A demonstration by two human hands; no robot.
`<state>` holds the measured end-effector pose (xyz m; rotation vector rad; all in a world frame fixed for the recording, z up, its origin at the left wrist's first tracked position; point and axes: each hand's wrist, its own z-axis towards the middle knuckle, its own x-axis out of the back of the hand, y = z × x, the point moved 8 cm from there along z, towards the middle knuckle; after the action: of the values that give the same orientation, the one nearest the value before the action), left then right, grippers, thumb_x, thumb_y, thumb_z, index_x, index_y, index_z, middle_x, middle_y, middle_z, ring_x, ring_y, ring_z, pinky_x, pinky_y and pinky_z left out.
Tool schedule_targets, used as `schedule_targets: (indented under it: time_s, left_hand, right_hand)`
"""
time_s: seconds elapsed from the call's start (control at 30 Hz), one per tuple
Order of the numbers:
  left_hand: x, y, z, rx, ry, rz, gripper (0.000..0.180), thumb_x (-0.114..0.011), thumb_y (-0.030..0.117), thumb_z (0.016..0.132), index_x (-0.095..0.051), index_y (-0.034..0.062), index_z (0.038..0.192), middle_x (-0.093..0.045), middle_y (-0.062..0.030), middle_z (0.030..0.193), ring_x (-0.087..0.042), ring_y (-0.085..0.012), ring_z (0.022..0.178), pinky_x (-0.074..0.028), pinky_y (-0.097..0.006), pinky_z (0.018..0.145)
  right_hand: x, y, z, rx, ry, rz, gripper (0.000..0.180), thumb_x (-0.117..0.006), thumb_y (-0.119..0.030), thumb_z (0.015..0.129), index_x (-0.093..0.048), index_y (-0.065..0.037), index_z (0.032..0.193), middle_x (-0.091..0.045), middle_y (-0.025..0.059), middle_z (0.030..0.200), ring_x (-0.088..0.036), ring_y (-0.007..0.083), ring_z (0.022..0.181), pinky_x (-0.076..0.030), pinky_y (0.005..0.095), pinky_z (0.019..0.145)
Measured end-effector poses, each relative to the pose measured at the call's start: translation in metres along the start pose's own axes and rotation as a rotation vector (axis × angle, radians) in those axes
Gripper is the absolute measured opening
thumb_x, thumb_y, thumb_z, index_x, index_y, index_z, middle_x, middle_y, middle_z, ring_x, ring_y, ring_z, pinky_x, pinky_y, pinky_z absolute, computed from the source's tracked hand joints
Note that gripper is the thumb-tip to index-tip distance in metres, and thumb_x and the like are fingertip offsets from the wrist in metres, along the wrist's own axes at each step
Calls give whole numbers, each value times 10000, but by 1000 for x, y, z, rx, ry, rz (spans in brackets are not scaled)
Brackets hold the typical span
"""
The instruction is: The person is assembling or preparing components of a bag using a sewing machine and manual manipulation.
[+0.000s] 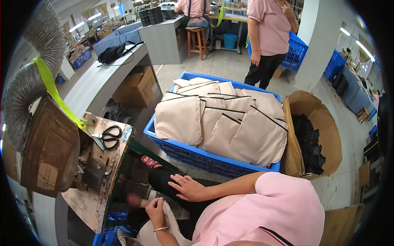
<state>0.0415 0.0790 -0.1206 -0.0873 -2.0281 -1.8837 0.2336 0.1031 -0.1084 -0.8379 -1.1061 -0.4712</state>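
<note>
Beige cloth (174, 225) hangs at the lower centre of the frame, its edge pinched between thumb and fingers of the left hand (155, 211); the right hand (189, 188), fingers loosely spread, rests on a dark trouser leg (161, 180). Toward the left, scissors (103, 135) lie on a worn surface (84, 207). Beyond, at centre, black-edged beige pieces (217, 127) fill a blue crate (193, 158). Farther off, upper right of centre, stands a person (271, 33) in pink.
</note>
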Motion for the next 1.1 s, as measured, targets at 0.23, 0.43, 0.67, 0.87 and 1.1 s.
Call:
schedule_targets:
  time_s: [0.23,0.43,0.67,0.87,1.1]
  left_hand:
    - [-1,0,0,-8,3,58,169,-729,121,858,-726,-47,875,-703,-30,738,-599,-85,683,-493,-248,664]
    - [-1,-4,-1,-9,7,81,184,-728,142,863,-725,-41,887,-709,-53,740,-603,-95,678,-495,-264,659]
    - [-2,-6,0,-23,-3,120,201,-725,166,871,-722,-35,876,-706,-68,729,-603,-100,667,-495,-275,652]
    - [-2,-10,1,-17,-3,128,200,-720,168,874,-722,-32,874,-709,-71,729,-612,-107,665,-498,-278,653]
    - [-4,1,-1,-25,-1,159,197,-718,165,870,-716,-32,875,-710,-79,732,-620,-116,667,-503,-283,663]
  right_hand:
    - [5,2,0,15,13,47,622,-601,-326,940,-383,-62,1460,-334,219,1524,-353,365,1395,-334,458,1091]
    - [6,1,-1,35,74,45,645,-629,-319,917,-385,-59,1455,-356,213,1501,-393,370,1360,-362,458,1059]
    - [5,3,0,30,65,59,641,-627,-322,922,-385,-65,1457,-355,212,1504,-389,372,1367,-360,462,1069]
    - [5,2,0,26,64,63,636,-625,-320,923,-385,-65,1455,-361,214,1505,-388,368,1368,-352,460,1075]
    - [6,3,0,26,64,62,631,-623,-324,927,-388,-61,1449,-362,222,1505,-386,366,1370,-343,457,1082]
